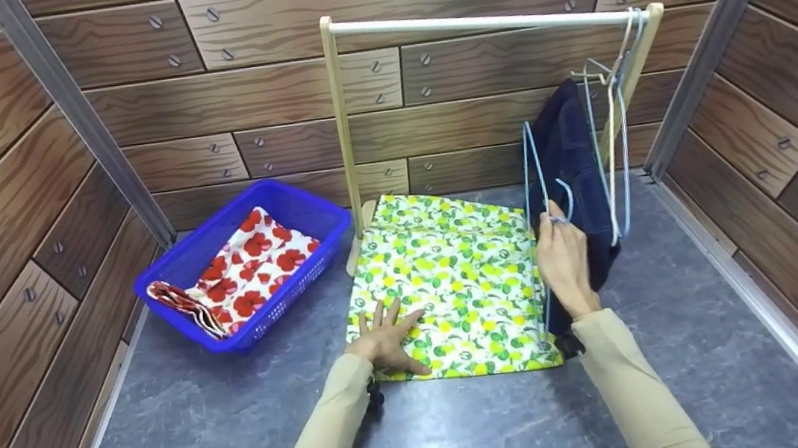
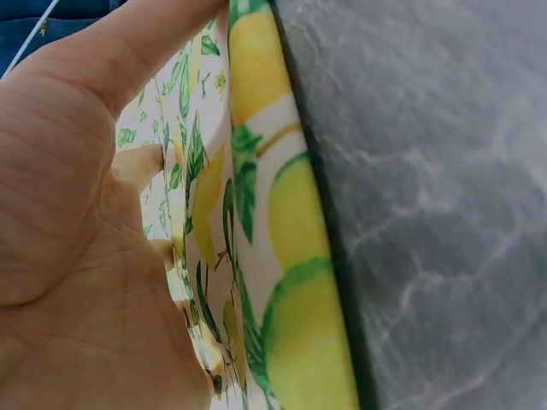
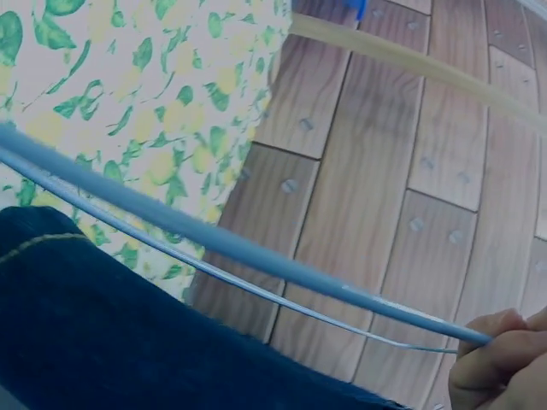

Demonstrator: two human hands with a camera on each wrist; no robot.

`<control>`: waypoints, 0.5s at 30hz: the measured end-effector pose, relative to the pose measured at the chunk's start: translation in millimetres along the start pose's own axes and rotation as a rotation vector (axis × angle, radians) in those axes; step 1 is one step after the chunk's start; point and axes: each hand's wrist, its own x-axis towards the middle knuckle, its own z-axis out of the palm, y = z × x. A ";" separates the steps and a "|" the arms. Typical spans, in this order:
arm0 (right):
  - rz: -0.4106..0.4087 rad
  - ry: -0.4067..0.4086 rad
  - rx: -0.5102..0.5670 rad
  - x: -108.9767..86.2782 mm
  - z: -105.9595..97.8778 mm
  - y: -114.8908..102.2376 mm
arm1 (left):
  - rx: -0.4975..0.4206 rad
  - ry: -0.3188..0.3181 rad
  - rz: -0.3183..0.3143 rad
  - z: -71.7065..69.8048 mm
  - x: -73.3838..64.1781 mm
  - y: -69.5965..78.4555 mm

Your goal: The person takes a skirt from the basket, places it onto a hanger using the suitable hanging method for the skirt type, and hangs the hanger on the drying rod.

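A lemon-print cloth (image 1: 451,286) lies folded flat on the grey floor. My left hand (image 1: 386,342) rests on its near left part, fingers spread. In the left wrist view the palm is beside the folded edge of the cloth (image 2: 291,282). My right hand (image 1: 564,258) grips a light blue clothes hanger (image 3: 256,260) near its hook. The hanger stands on edge along the cloth's right side. Just right of it hangs a dark blue denim garment (image 1: 569,137), partly hidden by my hand.
A rack with wooden posts and a white rail (image 1: 481,21) stands behind the cloth. More hangers (image 1: 620,154) hang at its right end, beside the denim. On the left sits a blue basket (image 1: 316,218) holding a red-flowered cloth (image 1: 254,270). Wood-patterned walls (image 1: 264,96) enclose the floor.
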 end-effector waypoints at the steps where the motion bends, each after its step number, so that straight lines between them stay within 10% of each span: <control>1: 0.000 -0.004 -0.007 1.1 1.3 3.0 | -0.002 0.001 -0.003 -0.4 -0.3 0.5; 15: 0.032 -0.063 -0.093 9.7 -2.6 40.4 | 0.017 0.059 -0.031 1.6 0.6 38.8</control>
